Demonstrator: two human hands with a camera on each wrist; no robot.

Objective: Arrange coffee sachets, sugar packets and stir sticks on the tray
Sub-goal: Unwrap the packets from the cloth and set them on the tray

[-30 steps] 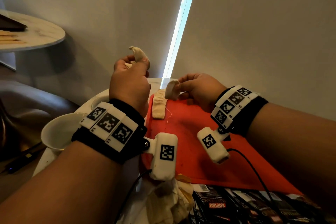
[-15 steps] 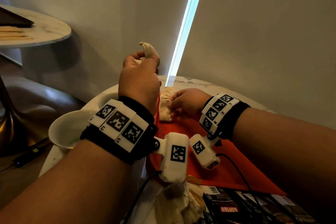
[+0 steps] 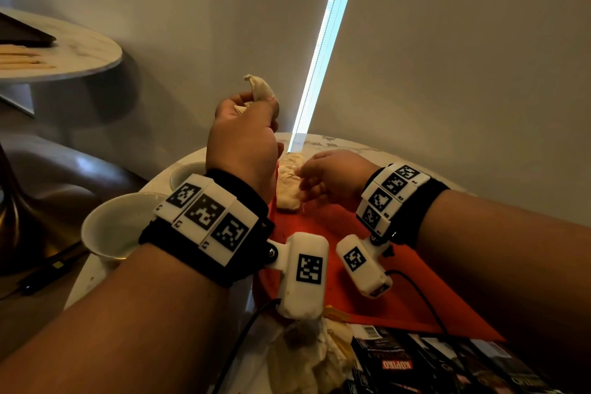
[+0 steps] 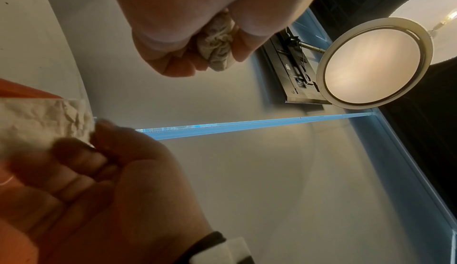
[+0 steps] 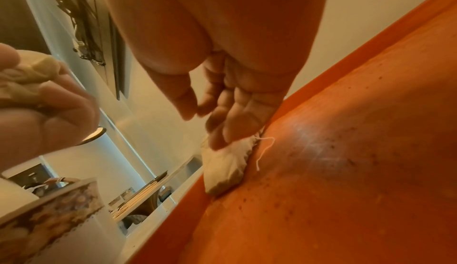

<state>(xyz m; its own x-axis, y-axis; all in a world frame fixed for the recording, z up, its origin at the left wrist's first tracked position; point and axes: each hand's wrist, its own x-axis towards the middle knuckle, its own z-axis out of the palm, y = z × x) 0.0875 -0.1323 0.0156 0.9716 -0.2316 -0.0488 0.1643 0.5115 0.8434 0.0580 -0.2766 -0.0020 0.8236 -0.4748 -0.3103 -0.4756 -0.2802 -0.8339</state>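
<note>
Setting cloth sachets along the red tray's (image 3: 399, 307) far-left edge

Right hand (image 3: 332, 176) is pressing a sachet (image 5: 226, 164) down with straight fingers; left hand (image 3: 243, 141) is clutching another sachet (image 3: 260, 88) aloft. The edge-hugging sachet could be slipping off.

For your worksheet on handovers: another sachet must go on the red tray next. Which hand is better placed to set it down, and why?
The left hand. It already grips a sachet, raised just above the tray. The right hand carries none; its fingers only rest on the sachets already laid at the tray's far end.
</note>
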